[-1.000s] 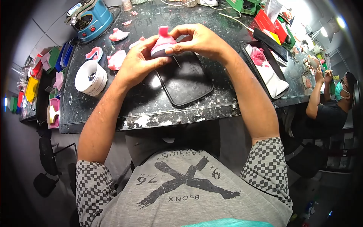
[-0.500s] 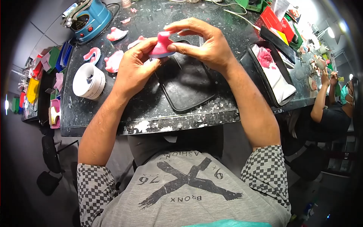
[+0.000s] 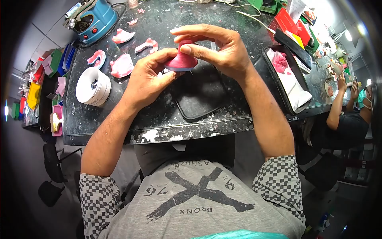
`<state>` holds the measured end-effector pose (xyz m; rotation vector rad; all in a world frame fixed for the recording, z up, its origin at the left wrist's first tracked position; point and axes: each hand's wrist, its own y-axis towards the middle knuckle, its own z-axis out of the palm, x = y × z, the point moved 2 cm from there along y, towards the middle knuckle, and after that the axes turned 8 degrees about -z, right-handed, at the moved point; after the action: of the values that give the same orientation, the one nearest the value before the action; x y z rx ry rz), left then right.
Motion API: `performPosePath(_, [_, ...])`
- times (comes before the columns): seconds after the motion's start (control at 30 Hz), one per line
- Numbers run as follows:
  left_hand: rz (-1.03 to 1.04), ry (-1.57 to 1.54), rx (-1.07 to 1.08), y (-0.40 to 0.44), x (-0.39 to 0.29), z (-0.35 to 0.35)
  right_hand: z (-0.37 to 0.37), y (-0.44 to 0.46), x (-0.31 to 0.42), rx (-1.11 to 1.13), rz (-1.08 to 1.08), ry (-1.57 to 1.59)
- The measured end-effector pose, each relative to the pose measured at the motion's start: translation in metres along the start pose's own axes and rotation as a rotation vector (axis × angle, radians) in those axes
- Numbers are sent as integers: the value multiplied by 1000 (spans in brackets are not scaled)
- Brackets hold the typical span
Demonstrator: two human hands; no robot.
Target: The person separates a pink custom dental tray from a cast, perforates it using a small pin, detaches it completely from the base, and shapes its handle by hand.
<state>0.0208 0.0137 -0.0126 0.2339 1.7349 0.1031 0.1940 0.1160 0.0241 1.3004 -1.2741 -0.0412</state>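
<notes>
Over the dark bench I hold a pink flared piece (image 3: 181,62) with a narrow neck on top and a pale bluish base. My left hand (image 3: 146,79) grips its left edge between thumb and fingers. The thumb of my right hand (image 3: 223,49) presses on the neck, and its index finger arches over the top. The far side of the neck is hidden by these fingers. Below the piece lies a flat black tray or lid (image 3: 199,97). Left of my hands are several pink-and-white dental pieces, one a pink block (image 3: 121,65), another a curved arch (image 3: 147,46).
A white tub (image 3: 93,88) stands at the left, with a blue machine (image 3: 93,26) behind it. At the right, a black box (image 3: 293,106) holds white tissue (image 3: 292,85) and pink scraps (image 3: 279,59). Another person (image 3: 350,119) works farther right. A white cable (image 3: 254,22) crosses the back.
Both hands have moved slightly right and down with the pink piece, which now shows its flared side. My right thumb has shifted onto the neck. The curved arch has come into fuller view.
</notes>
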Motion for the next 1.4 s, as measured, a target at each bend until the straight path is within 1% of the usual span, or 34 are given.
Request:
performPosePath(0.13, [9,13,18,0,0,0,-4,0,-1,41,-60,-31])
performPosePath(0.2, [-18,-47,11,0,1,0,-5,1,1,49,-88,-69])
performPosePath(0.37, [-32,-44,17,0,0,-1,-1,-1,1,-31,-67,-88])
performPosePath(0.47, [-12,-36,10,1,2,-1,-5,0,-2,5,-127,-153])
performPosePath(0.6, [4,-8,-19,-1,8,-3,-4,0,-1,11,-100,-157])
performPosePath(0.67, [-14,-15,-26,-2,8,-3,-1,0,3,-59,-24,-70])
performPosePath(0.73, [-30,-22,-33,-1,8,-3,-4,0,-1,-29,-62,-97])
performPosePath(0.8, [15,79,-56,0,8,-3,-6,0,-4,1,-99,-123])
performPosePath(0.83, [14,79,-56,-1,6,-2,-7,0,-5,15,-106,-137])
performPosePath(0.9, [78,279,-196,-4,-1,-1,-6,-1,-5,28,-113,-152])
performPosePath(0.93, [78,279,-196,-2,-2,-2,-4,-1,-5,-48,-88,-144])
performPosePath(0.97, [195,469,-286,0,-5,-3,-3,0,-5,-125,-65,-135])
performPosePath(1.0, [311,660,-377,1,-9,-4,-1,2,-10,-194,-2,32])
performPosePath(1.03, [399,764,-436,1,-16,-4,-4,3,-10,-226,143,102])
performPosePath(1.07, [399,767,-440,0,-19,-4,-8,4,-8,-255,286,172])
performPosePath(1.1, [401,845,-475,-1,-22,-4,-13,1,-14,-198,469,267])
performPosePath(1.13, [403,924,-509,-2,-23,-4,-13,-1,-14,-176,625,285])
performPosePath(1.2, [405,935,-518,-3,-24,-3,-15,-6,-22,-79,786,430])
performPosePath(1.23, [354,941,-520,-3,-23,-3,-15,-6,-23,-78,785,429])
performPosePath(1.27, [304,946,-522,-3,-23,-3,-14,-6,-22,-53,806,517])
performPosePath(1.3, [304,945,-523,-4,-23,-2,-12,-6,-21,-29,826,607])
performPosePath(1.4, [328,970,-531,-4,-23,-1,-6,-5,-16,-61,837,606])
